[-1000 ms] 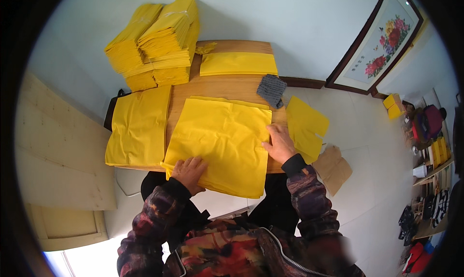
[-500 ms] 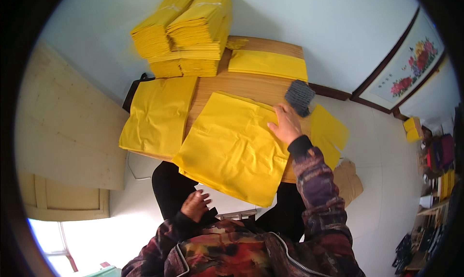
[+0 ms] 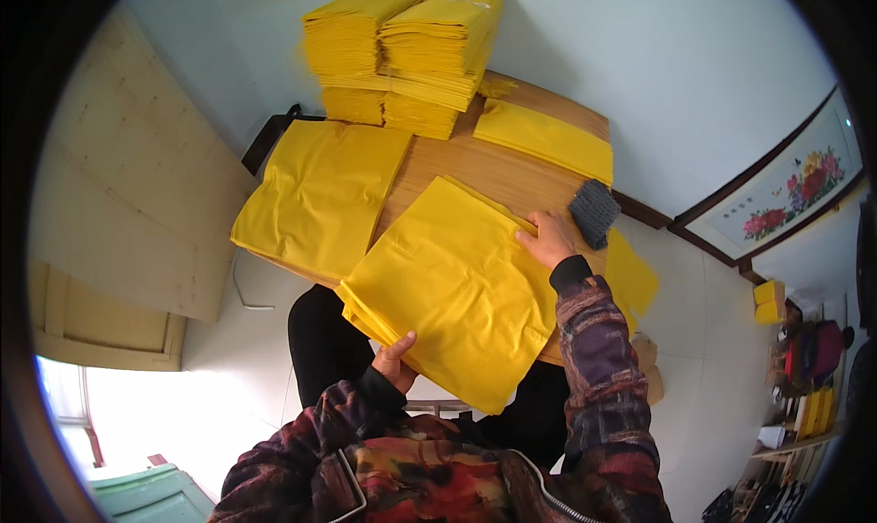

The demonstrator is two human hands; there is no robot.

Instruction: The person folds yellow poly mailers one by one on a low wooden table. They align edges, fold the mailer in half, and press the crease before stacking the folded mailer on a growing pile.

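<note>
A creased stack of large yellow sheets point(image 3: 448, 290) lies in front of me, its near part jutting past the table edge over my lap. My left hand point(image 3: 394, 362) pinches the stack's near left edge, thumb on top and fingers hidden underneath. At the far right edge my right hand point(image 3: 552, 242) grips the same stack, thumb on top and fingers curled at the edge. Several layers show fanned along the left edge. A dark grey knitted-looking cloth point(image 3: 595, 214) rests just beyond my right hand.
Another yellow stack point(image 3: 324, 194) lies on the left of the wooden table point(image 3: 438, 162). Tied yellow bundles point(image 3: 429, 43) are piled at the back, with a folded yellow stack point(image 3: 544, 139) to their right. More yellow sheet material point(image 3: 632, 272) shows beyond the table's right side.
My left hand has moved from beside my lap up to the stack's near left edge and taken hold. My right hand stays at the far right edge. The view has shifted and tilted.
</note>
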